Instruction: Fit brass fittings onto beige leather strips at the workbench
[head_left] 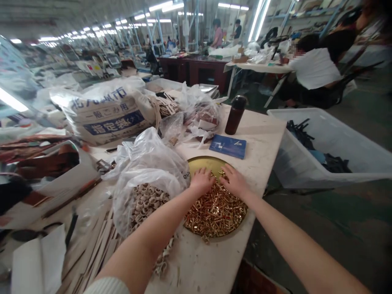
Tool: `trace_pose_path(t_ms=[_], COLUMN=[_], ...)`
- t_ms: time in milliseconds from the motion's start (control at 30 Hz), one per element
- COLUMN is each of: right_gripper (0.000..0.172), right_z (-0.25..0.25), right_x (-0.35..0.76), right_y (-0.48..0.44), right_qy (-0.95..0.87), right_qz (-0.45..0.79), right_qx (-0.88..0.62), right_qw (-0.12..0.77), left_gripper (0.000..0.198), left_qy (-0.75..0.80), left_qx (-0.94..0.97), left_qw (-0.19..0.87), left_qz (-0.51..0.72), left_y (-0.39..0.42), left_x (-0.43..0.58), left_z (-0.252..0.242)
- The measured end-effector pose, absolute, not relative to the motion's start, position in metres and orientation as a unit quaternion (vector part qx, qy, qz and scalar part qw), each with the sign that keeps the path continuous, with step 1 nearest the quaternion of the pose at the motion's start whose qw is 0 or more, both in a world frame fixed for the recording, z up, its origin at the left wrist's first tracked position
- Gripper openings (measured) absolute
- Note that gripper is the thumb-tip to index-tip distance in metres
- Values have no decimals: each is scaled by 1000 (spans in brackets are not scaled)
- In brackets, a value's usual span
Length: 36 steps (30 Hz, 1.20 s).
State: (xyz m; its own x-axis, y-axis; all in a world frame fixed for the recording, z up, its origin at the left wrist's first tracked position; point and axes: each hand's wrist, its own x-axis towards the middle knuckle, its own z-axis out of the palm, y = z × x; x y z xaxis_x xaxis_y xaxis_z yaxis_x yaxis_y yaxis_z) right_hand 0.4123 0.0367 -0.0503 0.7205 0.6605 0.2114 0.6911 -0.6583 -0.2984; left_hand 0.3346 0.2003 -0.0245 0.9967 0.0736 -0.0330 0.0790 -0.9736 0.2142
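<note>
A round gold tray lies on the table, covered over its near part with small shiny gold metal pieces that look like buckles. My left hand rests palm down on the pieces towards the far left of the tray, fingers stretched out. Beside it my right hand reaches over the far right rim with its fingers apart, touching the pieces. A few of them lie between the fingertips of both hands. Left of the tray, a clear plastic bag stands open, full of beige leather loops.
Behind the tray are a blue booklet and a dark bottle. Leather strips and a large printed sack occupy the left side. A white plastic bin stands beyond the table's right edge. A person in white sits farther back.
</note>
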Motion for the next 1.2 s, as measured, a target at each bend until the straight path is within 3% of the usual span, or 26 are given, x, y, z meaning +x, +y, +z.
trace_pose_path(t_ms=[133,300,533,733,1000,1200], right_gripper=[45,39,40,46,50,48], right_z=[-61,-57,-44,-29,-44,-70], right_x=[444,389,283,216,68,55], right_y=[47,34,39,34,-13,4], right_qy=[-383,-412,-380,-380,-462,-439], right_qz=[19,54,-22,-75,-18,-38], right_qx=[-907,-893,-908,-904,-865,-876], right_qw=[174,175,177,184,196,196], left_gripper=[44,40,35,48,71,73], left_qy=[-25,-61,-32,9,-30,-13], left_qx=[990,985,989,990,998,995], left_qw=[126,152,141,111,61,98], left_qz=[-50,-57,25,87,7,-32], left_y=[201,197,173,161,154,141], left_x=[361,315,223,133,-125,-168], left_z=[-39,-32,-12,-24,-48,-45])
